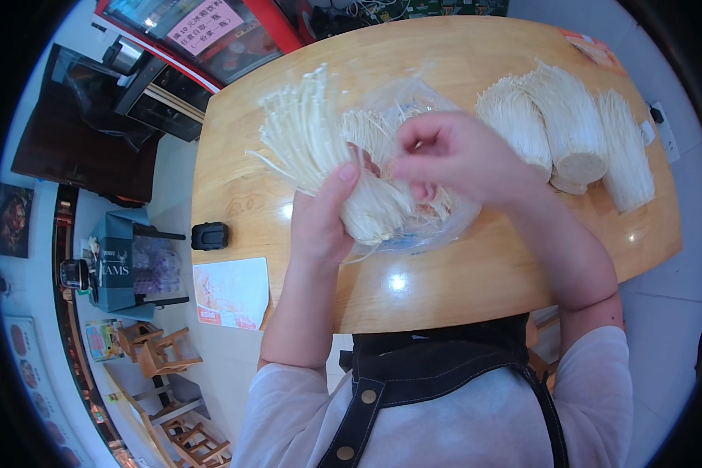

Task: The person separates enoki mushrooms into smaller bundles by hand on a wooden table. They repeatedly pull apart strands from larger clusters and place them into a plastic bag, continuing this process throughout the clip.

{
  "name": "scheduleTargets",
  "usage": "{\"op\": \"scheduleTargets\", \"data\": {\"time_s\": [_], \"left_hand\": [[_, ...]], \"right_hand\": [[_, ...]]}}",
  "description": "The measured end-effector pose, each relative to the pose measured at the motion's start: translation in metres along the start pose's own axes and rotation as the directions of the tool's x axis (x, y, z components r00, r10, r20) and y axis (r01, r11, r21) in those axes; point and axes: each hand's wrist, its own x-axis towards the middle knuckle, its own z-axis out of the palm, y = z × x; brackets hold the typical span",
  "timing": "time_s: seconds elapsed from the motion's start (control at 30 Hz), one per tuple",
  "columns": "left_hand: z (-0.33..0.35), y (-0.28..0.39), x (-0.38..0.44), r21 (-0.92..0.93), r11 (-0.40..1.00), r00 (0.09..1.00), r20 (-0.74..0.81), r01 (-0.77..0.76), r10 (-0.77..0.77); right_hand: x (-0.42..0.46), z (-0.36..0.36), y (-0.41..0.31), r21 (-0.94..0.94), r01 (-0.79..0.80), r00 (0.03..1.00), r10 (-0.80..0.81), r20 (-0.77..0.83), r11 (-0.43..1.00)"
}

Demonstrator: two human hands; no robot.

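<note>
My left hand [327, 213] grips a bunch of enoki mushrooms [310, 128], its caps fanned to the upper left and its cut base towards the lower right. My right hand [450, 155] hovers just right of that bunch, fingers curled and slightly blurred; whether it pinches a strand I cannot tell. Beneath both hands lies a clear plastic bag [462, 219], with loose enoki stems [365, 127] and scraps in it or on it. Several large enoki clusters [579, 128] lie at the right of the wooden table [444, 298].
A small black box [210, 236] and a printed sheet [232, 292] are at the table's left edge. Another printed sheet [594, 50] lies at the far right corner. A red-framed glass cabinet [257, 35] stands beyond the table; wooden stools [164, 354] are at lower left.
</note>
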Motion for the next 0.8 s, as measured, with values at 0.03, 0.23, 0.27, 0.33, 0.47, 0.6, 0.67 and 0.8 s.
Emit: {"op": "scheduleTargets", "data": {"time_s": [0.03, 0.23, 0.27, 0.33, 0.47, 0.6, 0.67, 0.8], "left_hand": [[0.006, 0.0, -0.002, 0.053, 0.998, 0.998, -0.064, 0.025, -0.022], [0.009, -0.01, -0.003, 0.173, 0.982, 0.995, -0.057, -0.071, 0.082], [0.01, -0.01, -0.003, 0.152, 0.985, 0.994, -0.066, -0.077, 0.088], [0.01, -0.006, -0.003, 0.135, 0.988, 0.996, -0.047, -0.07, 0.077], [0.008, -0.007, -0.002, 0.069, 0.992, 0.987, -0.106, -0.11, 0.117], [-0.015, 0.001, 0.006, -0.048, 0.974, 0.972, -0.089, -0.223, 0.219], [-0.014, 0.012, 0.007, -0.096, 0.963, 0.968, -0.05, -0.251, 0.247], [-0.019, 0.011, 0.006, -0.117, 0.974, 0.98, 0.028, -0.194, 0.199]], "right_hand": [[-0.002, 0.007, 0.0, 0.007, 0.0, 1.0, 0.0, -0.007, 1.0], [-0.002, 0.016, 0.012, -0.05, 0.054, 0.996, -0.058, -0.075, 0.997], [-0.002, 0.015, 0.012, -0.069, 0.038, 0.997, -0.042, -0.069, 0.997], [-0.001, 0.014, 0.011, -0.049, 0.015, 0.997, -0.018, -0.075, 0.999], [-0.001, 0.012, 0.01, 0.026, 0.01, 0.992, -0.007, -0.129, 1.0], [0.002, 0.0, 0.005, -0.049, 0.047, 0.971, -0.057, -0.234, 0.998], [0.008, -0.022, 0.009, -0.114, 0.036, 0.953, -0.068, -0.294, 0.993], [0.006, -0.022, 0.006, -0.084, -0.042, 0.988, 0.029, -0.151, 0.996]]}}
